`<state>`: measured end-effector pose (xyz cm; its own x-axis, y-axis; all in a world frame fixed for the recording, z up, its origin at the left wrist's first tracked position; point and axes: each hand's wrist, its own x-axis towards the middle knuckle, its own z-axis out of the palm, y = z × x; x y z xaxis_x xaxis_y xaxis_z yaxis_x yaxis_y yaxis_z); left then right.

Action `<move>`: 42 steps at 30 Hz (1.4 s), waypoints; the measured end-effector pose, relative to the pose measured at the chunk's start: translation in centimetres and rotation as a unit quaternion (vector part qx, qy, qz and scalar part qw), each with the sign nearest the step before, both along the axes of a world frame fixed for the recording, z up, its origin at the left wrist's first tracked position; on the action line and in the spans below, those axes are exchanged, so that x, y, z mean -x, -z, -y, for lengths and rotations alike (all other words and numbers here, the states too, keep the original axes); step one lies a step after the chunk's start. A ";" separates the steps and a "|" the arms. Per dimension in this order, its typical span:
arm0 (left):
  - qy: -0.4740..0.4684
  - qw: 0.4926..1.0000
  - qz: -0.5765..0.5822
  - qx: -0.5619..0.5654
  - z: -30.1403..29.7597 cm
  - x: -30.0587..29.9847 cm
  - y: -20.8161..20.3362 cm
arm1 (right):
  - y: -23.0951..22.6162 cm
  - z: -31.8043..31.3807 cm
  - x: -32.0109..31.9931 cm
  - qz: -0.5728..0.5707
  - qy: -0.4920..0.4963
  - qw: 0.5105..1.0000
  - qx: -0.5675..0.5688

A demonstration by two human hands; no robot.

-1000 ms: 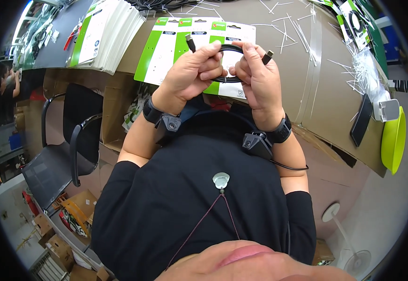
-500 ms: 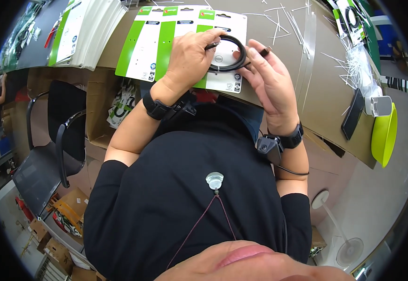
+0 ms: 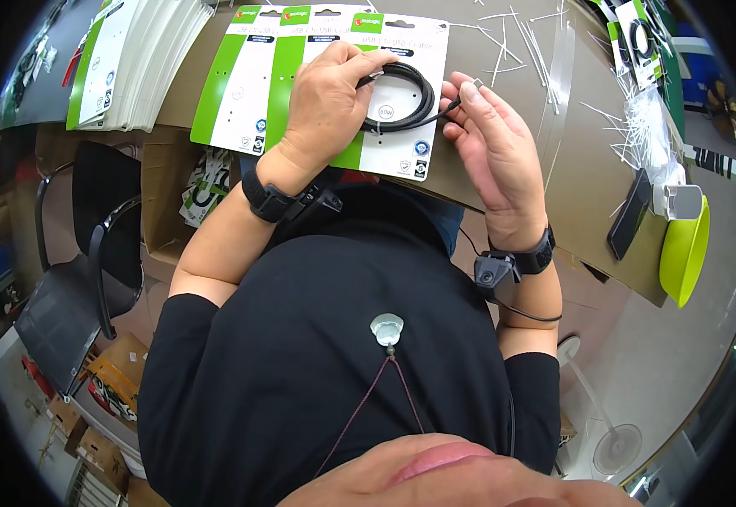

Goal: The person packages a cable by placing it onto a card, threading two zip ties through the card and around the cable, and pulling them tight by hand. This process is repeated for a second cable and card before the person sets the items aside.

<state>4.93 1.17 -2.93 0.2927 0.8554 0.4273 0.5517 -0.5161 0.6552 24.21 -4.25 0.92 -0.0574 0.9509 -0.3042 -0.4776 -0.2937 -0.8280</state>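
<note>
A coiled black USB cable [image 3: 425, 106] lies over the rightmost of three green-and-white backing cards [image 3: 397, 156] set side by side along the table edge. My left hand [image 3: 330, 97] pinches the coil's left side, by one metal-tipped plug. Between the thumb and fingers of my right hand [image 3: 495, 135] is the cable's other end, its small metal plug pointing up and held out to the right of the card. A small pale tie shows on the lower part of the coil. The middle card [image 3: 288, 80] is partly behind my left hand; the left card [image 3: 231, 101] shows more fully.
A thick stack of similar cards [image 3: 144, 63] stands at the far left. White twist ties [image 3: 539, 63] lie scattered at the back right, with more bunched in a clear bag [image 3: 648, 127]. A black phone [image 3: 630, 215] and a lime-green bin [image 3: 685, 253] are at the right edge.
The coil has come down flatter against the card. My right hand has drawn the cable's end slightly outward and turned its plug upward. My left hand still grips the coil.
</note>
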 end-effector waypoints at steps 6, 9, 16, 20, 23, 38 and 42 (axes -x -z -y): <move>0.037 0.996 0.075 0.019 0.0 0.7 -0.3 | 1.8 -1.6 2.9 0.023 0.006 0.998 -0.051; 0.060 0.993 0.097 0.020 0.3 1.1 -0.5 | 1.0 -1.9 3.0 0.130 -0.044 0.990 -0.018; 0.111 0.987 0.108 0.031 1.1 2.1 -1.1 | 0.0 -0.8 3.8 0.198 -0.061 0.975 -0.084; 0.057 0.995 0.076 -0.025 2.0 2.4 -4.0 | -0.4 0.0 3.8 0.292 0.017 0.938 -0.187; -0.056 0.958 -0.037 -0.279 3.6 2.0 -6.5 | -2.5 0.4 4.1 0.368 0.070 0.902 -0.216; 0.045 0.991 -0.039 -0.122 4.9 -1.4 -8.5 | -5.0 0.0 -0.7 0.198 0.079 0.942 -0.260; 0.008 0.991 0.119 0.056 4.9 1.2 -7.3 | -7.2 -1.4 -9.2 0.668 0.027 0.663 -0.338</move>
<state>3.75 -3.70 4.38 0.2099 0.8974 0.3880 0.3667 -0.4401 0.8196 33.45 -2.80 8.12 -0.1271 0.8851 0.4478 0.8188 0.3484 -0.4562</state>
